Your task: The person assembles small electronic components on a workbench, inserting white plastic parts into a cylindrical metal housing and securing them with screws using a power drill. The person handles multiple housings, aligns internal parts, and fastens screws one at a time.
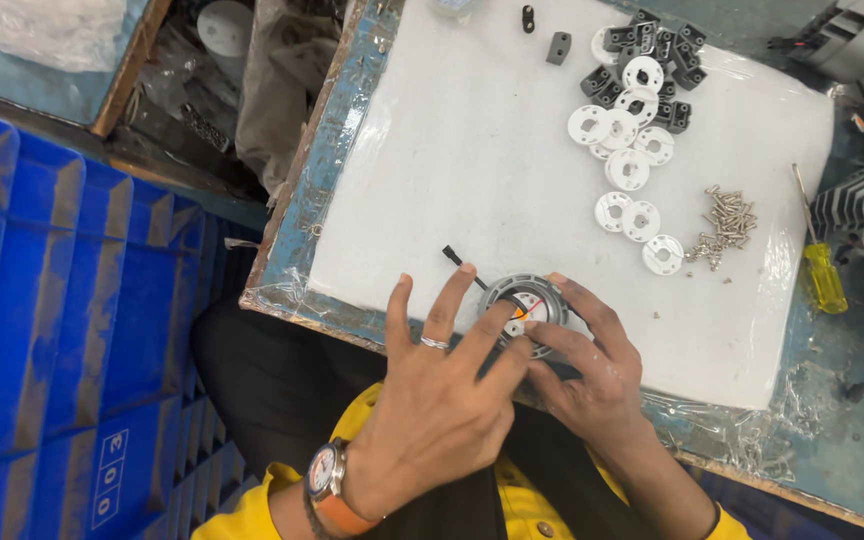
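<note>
Closely, left hand [432,400] and right hand [587,375] grasping round grey housing [524,300] at white pad's [472,150] near edge, bare pad beyond, white discs [627,170] farther off.

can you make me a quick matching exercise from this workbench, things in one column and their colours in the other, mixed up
Things:
1. screwdriver handle
2. round discs
3. small blocks
4. crates

Colours:
a. blue
b. dark grey
c. yellow
d. white

Pairs: 1-c, 2-d, 3-b, 4-a
</note>
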